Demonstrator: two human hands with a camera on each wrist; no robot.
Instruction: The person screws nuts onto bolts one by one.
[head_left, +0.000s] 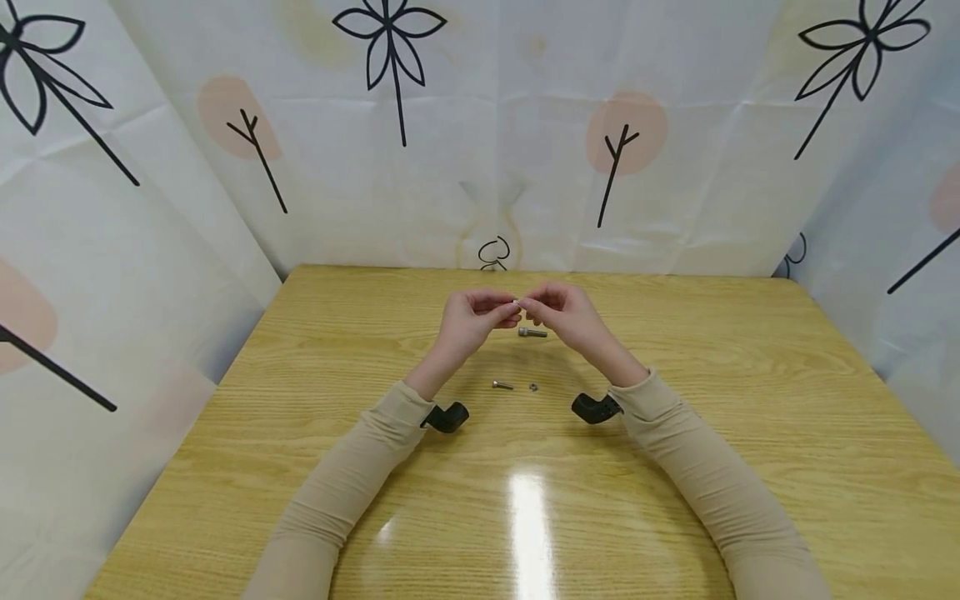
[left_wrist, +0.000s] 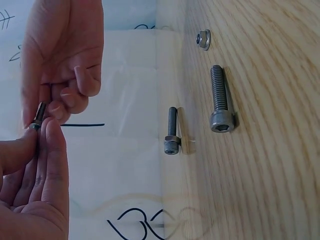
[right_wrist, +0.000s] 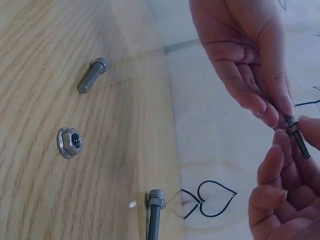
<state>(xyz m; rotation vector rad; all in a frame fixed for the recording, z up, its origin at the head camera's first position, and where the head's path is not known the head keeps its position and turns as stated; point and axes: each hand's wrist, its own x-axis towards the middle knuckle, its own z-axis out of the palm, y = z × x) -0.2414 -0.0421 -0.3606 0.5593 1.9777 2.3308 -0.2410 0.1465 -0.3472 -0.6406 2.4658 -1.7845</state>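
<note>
Two forearms (head_left: 352,475) flank one nut (right_wrist: 71,142) and two bolts (left_wrist: 219,97); left hand (head_left: 471,321) and right hand (head_left: 566,312) pinch another bolt (right_wrist: 301,144).

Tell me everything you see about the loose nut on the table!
The flange nut looks like silvery metal: a six-sided body with a wide round flange and a dark hole. It lies flat, flange down, on the wooden table beside a socket-head bolt. Only the table touches it.
</note>
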